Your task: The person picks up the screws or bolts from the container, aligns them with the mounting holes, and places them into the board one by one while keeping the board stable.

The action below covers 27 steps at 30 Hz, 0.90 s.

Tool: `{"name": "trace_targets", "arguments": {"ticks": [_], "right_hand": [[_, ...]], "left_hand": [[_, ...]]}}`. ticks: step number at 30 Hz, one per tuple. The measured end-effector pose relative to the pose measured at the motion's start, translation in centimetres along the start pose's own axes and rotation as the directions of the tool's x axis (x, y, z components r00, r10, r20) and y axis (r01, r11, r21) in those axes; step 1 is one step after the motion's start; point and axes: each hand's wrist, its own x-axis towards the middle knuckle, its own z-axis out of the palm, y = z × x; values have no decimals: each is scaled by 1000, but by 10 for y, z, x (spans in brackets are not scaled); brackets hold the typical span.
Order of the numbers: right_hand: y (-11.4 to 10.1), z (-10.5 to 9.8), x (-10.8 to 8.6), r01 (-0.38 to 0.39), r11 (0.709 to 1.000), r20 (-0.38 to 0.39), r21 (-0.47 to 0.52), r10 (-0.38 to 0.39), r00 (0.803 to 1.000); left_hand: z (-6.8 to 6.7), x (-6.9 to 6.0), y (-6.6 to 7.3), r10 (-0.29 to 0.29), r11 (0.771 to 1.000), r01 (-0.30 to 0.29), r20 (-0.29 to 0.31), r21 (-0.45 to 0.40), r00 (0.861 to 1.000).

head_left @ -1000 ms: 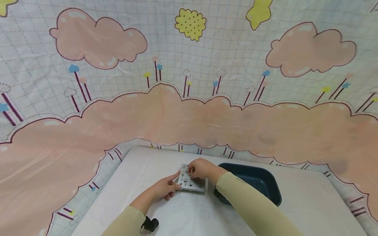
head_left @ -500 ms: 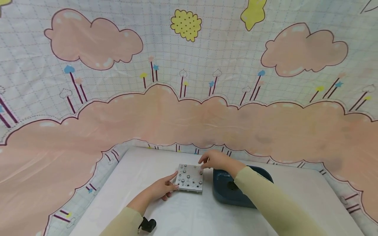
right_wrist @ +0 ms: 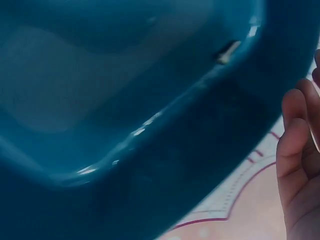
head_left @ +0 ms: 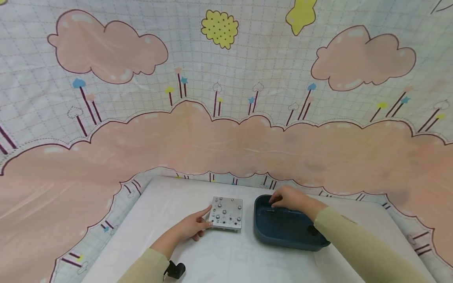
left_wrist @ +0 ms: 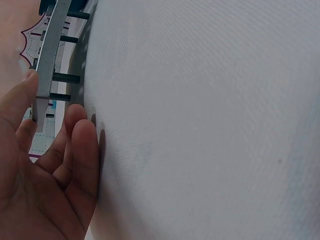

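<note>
A square silver metal plate [head_left: 228,208] with several bolts [head_left: 224,212] set in its top lies on the white table. In the left wrist view, threaded bolt shanks [left_wrist: 66,78] stick out from its underside, so the plate stands raised. My left hand [head_left: 192,226] holds it at the left edge, with thumb and index finger spread along that side. My right hand [head_left: 290,198] is above the far side of a dark blue tray [head_left: 283,243], its fingers loosely bent, and nothing shows between them. One small bolt [right_wrist: 229,52] lies inside the tray.
The tray stands to the right of the plate, a narrow gap between them. White cloth covers the table [head_left: 219,259]. A patterned curtain [head_left: 226,145] hangs behind and around it. A black wrist device [head_left: 175,270] sits below my left sleeve.
My right hand has moved from above the plate rightward over the tray, uncovering the plate's top. The left hand keeps its place at the plate's edge.
</note>
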Motion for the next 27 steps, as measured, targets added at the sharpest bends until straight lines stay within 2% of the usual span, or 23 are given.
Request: {"name": "trace_targets", "arguments": {"ticks": [6, 15, 20, 27], "right_hand": [[8, 7, 1, -19, 996, 17, -91, 21, 1000], [21, 26, 10, -42, 966, 32, -256, 52, 998], [22, 32, 13, -48, 956, 35, -288, 61, 998], [23, 36, 17, -42, 962, 36, -270, 54, 998]], "left_hand": [[-1, 2, -2, 8, 1000, -8, 1, 2, 1000], [-1, 6, 0, 14, 1000, -14, 0, -4, 1000], [-1, 7, -1, 2, 1000, -2, 6, -3, 1000], [-1, 8, -5, -12, 1000, 12, 4, -11, 1000]]}}
